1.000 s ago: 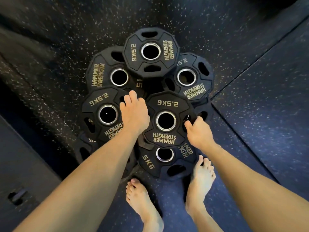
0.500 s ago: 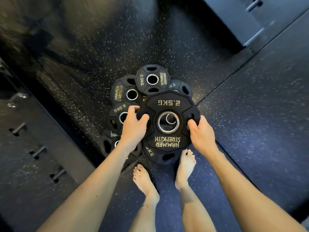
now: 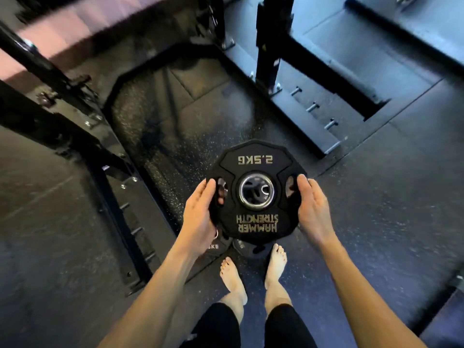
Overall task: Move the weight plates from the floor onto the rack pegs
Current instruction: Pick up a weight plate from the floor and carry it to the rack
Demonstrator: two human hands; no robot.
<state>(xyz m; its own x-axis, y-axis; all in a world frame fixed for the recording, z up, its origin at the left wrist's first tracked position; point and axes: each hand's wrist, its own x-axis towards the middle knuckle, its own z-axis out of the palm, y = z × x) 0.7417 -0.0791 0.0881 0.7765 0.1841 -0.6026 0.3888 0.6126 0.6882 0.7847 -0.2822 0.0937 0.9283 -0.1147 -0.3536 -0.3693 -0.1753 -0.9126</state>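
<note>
Held plate: one black rubber-coated weight plate (image 3: 254,189) with gold "2.5KG" and "HAMMER STRENGTH" lettering and one steel-ringed centre hole, carried flat in the air in front of the person, above the floor.
Left hand (image 3: 200,217): curled around the plate's left edge, fingers tucked through the left grip slot.
Right hand (image 3: 312,209): wrapped on the plate's right edge at the right grip slot, thumb on top.
Grip slots visible: two, one each side of the hole.
Plates on floor (image 3: 247,247): at least two dark plates peek out below the held one, just ahead of the toes; the exact count is hidden.
Bare feet (image 3: 232,277): two, side by side on the speckled black rubber floor (image 3: 376,222).
Rack frame (image 3: 271,41): black steel uprights at the top and left.
Short metal pegs (image 3: 312,106): four in a row on the right base, well apart from the plate.
</note>
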